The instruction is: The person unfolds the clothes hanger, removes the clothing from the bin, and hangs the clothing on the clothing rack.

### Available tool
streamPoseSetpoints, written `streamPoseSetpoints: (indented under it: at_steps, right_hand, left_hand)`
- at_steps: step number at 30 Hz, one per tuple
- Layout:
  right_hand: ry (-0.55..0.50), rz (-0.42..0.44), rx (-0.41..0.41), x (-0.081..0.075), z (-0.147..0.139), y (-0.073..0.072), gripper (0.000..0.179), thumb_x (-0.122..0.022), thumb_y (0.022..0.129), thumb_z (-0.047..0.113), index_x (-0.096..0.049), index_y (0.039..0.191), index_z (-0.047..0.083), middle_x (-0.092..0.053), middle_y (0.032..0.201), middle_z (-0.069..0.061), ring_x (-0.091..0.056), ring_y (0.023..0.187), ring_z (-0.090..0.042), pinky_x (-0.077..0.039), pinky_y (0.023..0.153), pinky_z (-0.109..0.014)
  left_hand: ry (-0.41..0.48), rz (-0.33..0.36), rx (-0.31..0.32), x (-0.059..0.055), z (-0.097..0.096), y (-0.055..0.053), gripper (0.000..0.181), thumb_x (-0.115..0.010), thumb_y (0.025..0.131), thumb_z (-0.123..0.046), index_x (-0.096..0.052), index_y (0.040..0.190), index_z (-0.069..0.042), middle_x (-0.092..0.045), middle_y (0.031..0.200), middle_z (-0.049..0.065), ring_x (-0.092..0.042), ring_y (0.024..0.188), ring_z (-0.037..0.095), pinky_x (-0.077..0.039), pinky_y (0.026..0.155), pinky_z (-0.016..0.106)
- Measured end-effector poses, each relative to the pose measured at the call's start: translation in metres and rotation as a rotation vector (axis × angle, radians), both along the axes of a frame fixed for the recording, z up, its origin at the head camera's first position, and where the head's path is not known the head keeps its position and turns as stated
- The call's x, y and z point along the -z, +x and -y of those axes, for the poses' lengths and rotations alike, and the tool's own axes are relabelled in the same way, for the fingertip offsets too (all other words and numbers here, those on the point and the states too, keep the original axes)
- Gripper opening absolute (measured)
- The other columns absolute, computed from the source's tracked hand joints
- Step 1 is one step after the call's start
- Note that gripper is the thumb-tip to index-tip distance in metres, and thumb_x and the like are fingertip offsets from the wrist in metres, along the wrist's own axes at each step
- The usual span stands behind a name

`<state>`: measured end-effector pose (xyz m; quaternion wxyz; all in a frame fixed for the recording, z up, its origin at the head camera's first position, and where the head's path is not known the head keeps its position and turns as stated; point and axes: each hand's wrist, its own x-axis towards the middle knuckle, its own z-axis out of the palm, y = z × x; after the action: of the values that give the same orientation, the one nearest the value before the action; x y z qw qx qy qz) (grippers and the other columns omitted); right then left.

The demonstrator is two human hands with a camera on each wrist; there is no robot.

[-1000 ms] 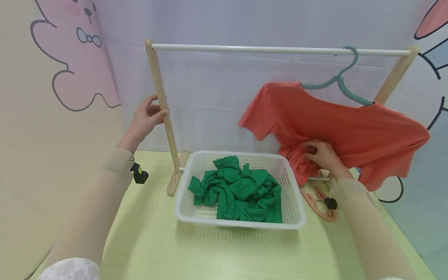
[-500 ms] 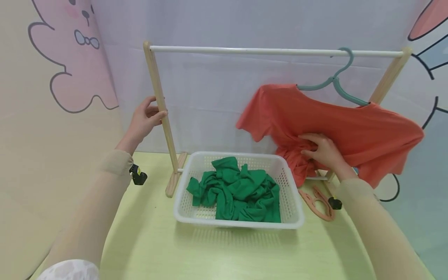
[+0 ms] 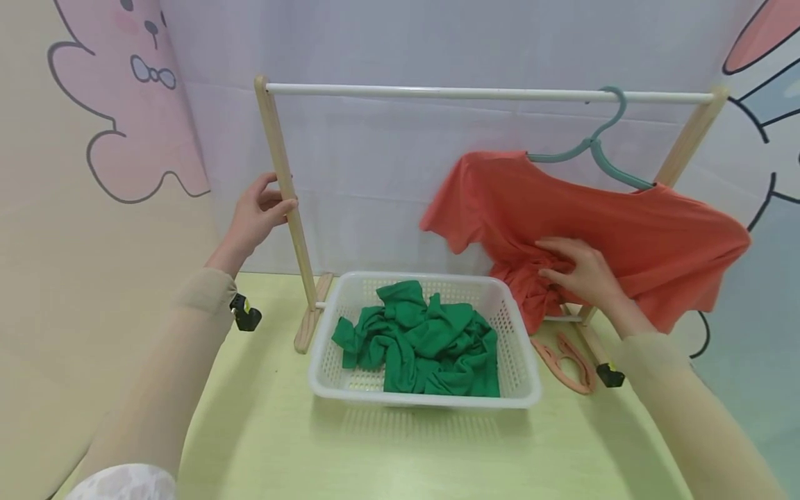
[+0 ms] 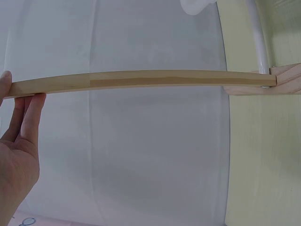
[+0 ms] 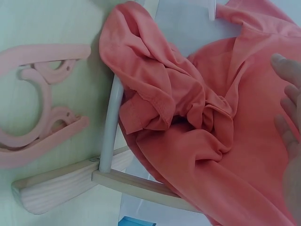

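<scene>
My left hand [image 3: 255, 217] pinches the left wooden post [image 3: 278, 154] of a small clothes rack, thumb in front and fingers behind. In the left wrist view, the same post [image 4: 155, 78] runs down to its foot. A coral-red T-shirt [image 3: 637, 229] hangs from a grey-green hanger [image 3: 590, 144] on the white rail [image 3: 431, 92]. Its lower part is bunched up beside the basket. My right hand [image 3: 586, 272] is at the front of the shirt, fingers extended and thumb apart. In the right wrist view, the bunched cloth [image 5: 188, 108] shows left of the fingers.
A white plastic basket [image 3: 425, 401] with crumpled green cloth [image 3: 431, 340] stands on the pale table [image 3: 387, 458] between the rack's feet. A folded pink hanger [image 3: 570, 371] lies right of the basket. A printed curtain hangs behind the rack.
My right hand's fingers have spread from a curled pose at the bunched shirt, and the hand has drawn slightly right. My left hand keeps its pinch on the post.
</scene>
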<state>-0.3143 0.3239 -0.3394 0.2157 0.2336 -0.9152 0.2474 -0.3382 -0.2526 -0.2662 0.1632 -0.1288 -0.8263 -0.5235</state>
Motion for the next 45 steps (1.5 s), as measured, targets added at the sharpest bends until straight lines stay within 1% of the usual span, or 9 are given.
streamPoseSetpoints:
  at_steps: [5, 12, 17, 19, 26, 30, 35, 39, 45]
  right_hand:
    - [-0.013, -0.02, -0.01, 0.003, 0.0, 0.005, 0.056, -0.082, 0.08, 0.01, -0.063, 0.133, 0.013, -0.06, 0.137, -0.013, -0.051, 0.123, -0.033, -0.046, 0.096, -0.059]
    - [-0.016, -0.074, -0.021, 0.008, 0.005, 0.016, 0.062, -0.085, 0.075, 0.007, -0.063, 0.133, 0.018, -0.061, 0.137, -0.008, -0.053, 0.12, -0.026, -0.043, 0.094, -0.027]
    - [-0.019, -0.059, -0.024, 0.012, 0.005, 0.023, 0.066, -0.085, 0.076, 0.01, -0.061, 0.136, 0.025, -0.061, 0.137, -0.008, -0.052, 0.12, -0.024, -0.048, 0.092, -0.043]
    - [-0.016, -0.061, -0.026, 0.015, 0.005, 0.026, 0.067, -0.085, 0.076, 0.011, -0.06, 0.136, 0.025, -0.061, 0.137, -0.008, -0.052, 0.119, -0.023, -0.049, 0.09, -0.042]
    - [-0.024, -0.03, -0.006, 0.028, 0.002, 0.042, 0.064, -0.085, 0.077, 0.016, -0.061, 0.136, 0.022, -0.06, 0.138, -0.004, -0.047, 0.12, -0.005, -0.043, 0.089, -0.014]
    - [-0.031, 0.039, -0.007, 0.04, 0.001, 0.053, 0.067, -0.085, 0.077, 0.016, -0.058, 0.138, 0.024, -0.058, 0.138, -0.007, -0.044, 0.115, 0.006, -0.044, 0.082, -0.007]
    - [-0.053, 0.156, -0.045, 0.057, -0.004, 0.06, 0.068, -0.083, 0.079, 0.011, -0.054, 0.141, 0.017, -0.052, 0.14, -0.011, -0.051, 0.11, -0.008, -0.06, 0.081, -0.032]
    - [0.015, 0.172, -0.069, 0.07, -0.012, 0.062, 0.07, -0.082, 0.081, 0.016, -0.05, 0.143, 0.011, -0.049, 0.145, -0.016, -0.048, 0.123, -0.03, -0.049, 0.091, -0.058]
    - [0.09, 0.141, -0.078, 0.087, -0.023, 0.065, 0.07, -0.084, 0.077, 0.017, -0.053, 0.138, 0.004, -0.055, 0.139, -0.015, -0.047, 0.125, -0.031, -0.044, 0.096, -0.047]
  left_hand:
    - [0.003, 0.003, -0.006, 0.0, 0.002, -0.002, 0.056, -0.065, 0.096, -0.024, -0.043, 0.147, -0.019, -0.061, 0.101, -0.014, -0.063, 0.091, -0.003, -0.056, 0.078, 0.014]
    - [0.006, 0.002, -0.009, 0.004, 0.006, -0.004, 0.054, -0.064, 0.097, -0.022, -0.043, 0.146, -0.018, -0.061, 0.1, -0.016, -0.063, 0.091, -0.002, -0.056, 0.077, 0.014]
    - [0.005, 0.009, -0.012, 0.004, 0.006, -0.003, 0.055, -0.064, 0.096, -0.022, -0.042, 0.146, -0.019, -0.061, 0.101, -0.015, -0.063, 0.091, -0.002, -0.056, 0.077, 0.013]
    - [0.006, 0.011, -0.013, 0.004, 0.006, -0.002, 0.054, -0.065, 0.096, -0.023, -0.043, 0.146, -0.019, -0.061, 0.101, -0.015, -0.063, 0.091, -0.002, -0.056, 0.077, 0.014]
    - [0.006, 0.012, -0.001, 0.002, 0.002, -0.001, 0.054, -0.065, 0.096, -0.025, -0.043, 0.146, -0.02, -0.061, 0.1, -0.015, -0.063, 0.092, -0.002, -0.056, 0.079, 0.015]
    - [-0.001, 0.005, -0.002, 0.001, 0.001, 0.0, 0.054, -0.064, 0.096, -0.026, -0.043, 0.146, -0.02, -0.061, 0.101, -0.015, -0.063, 0.091, -0.002, -0.056, 0.079, 0.015]
    - [-0.003, -0.003, -0.005, 0.001, 0.001, -0.001, 0.054, -0.064, 0.097, -0.026, -0.043, 0.146, -0.02, -0.061, 0.101, -0.014, -0.063, 0.091, -0.002, -0.056, 0.079, 0.014]
    - [0.0, 0.003, -0.002, 0.001, 0.001, -0.002, 0.054, -0.064, 0.096, -0.025, -0.043, 0.146, -0.021, -0.061, 0.1, -0.014, -0.063, 0.091, -0.002, -0.056, 0.079, 0.014]
    - [0.01, 0.006, 0.036, 0.003, 0.006, -0.004, 0.056, -0.065, 0.096, -0.023, -0.043, 0.147, -0.021, -0.061, 0.102, -0.014, -0.063, 0.093, -0.002, -0.056, 0.078, 0.013]
